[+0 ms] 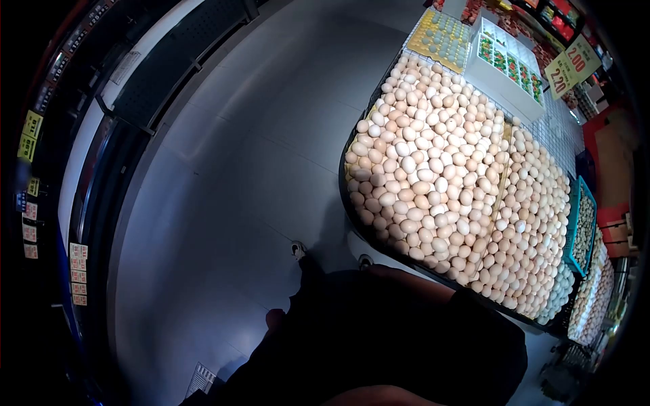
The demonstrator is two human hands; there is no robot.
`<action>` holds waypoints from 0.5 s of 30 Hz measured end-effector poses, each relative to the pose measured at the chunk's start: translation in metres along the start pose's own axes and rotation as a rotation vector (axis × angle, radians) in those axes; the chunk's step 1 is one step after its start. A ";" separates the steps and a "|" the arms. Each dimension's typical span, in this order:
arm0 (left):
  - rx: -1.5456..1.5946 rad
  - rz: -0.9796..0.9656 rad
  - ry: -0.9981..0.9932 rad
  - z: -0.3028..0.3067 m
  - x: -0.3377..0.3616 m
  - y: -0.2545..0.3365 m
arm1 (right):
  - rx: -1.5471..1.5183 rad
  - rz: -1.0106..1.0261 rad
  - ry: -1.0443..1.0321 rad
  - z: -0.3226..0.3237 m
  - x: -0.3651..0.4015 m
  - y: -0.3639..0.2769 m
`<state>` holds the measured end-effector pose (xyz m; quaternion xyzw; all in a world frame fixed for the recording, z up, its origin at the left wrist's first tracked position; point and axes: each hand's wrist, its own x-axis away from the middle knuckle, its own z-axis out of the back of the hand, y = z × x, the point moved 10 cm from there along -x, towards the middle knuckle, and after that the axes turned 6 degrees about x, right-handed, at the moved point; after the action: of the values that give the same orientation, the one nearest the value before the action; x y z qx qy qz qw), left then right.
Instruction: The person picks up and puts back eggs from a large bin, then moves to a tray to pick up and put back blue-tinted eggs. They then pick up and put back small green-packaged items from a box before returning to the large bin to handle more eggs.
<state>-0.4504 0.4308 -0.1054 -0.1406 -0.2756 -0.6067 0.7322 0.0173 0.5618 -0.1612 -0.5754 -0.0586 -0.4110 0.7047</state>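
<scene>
A bit of skin at the left edge of my dark clothing appears to be my left hand (274, 319). It hangs low over the floor, its fingers lost in shadow, and I see nothing in it. My right forearm (416, 283) crosses beside the near edge of a big egg display, and the right hand at its end is too dark to make out. Loose pale brown eggs (426, 162) fill the display in a broad heap. A yellowish divider (500, 196) separates them from a second heap of eggs (531, 216).
Behind the eggs are a yellow egg tray (439, 37) and a white box with green-and-red packs (508, 61). Price signs (573, 68) stand at right, above a teal basket (581, 227) of small eggs. A dark store shelf (176, 57) curves along the left, across the grey floor (237, 155).
</scene>
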 end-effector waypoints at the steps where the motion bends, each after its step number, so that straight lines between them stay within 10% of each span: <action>1: 0.032 -0.036 0.041 0.011 -0.010 -0.012 | -0.033 0.010 0.012 0.003 -0.010 -0.003; 5: 0.045 -0.126 0.038 0.070 -0.084 -0.052 | 0.113 -0.237 -0.220 0.011 -0.059 -0.027; 15: 0.547 -0.003 0.229 0.227 -0.253 -0.169 | 0.114 -0.365 0.190 0.114 -0.116 -0.214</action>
<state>-0.6948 0.7203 -0.0886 0.1316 -0.3448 -0.5229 0.7684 -0.1527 0.7196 -0.0245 -0.4730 -0.1184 -0.5802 0.6524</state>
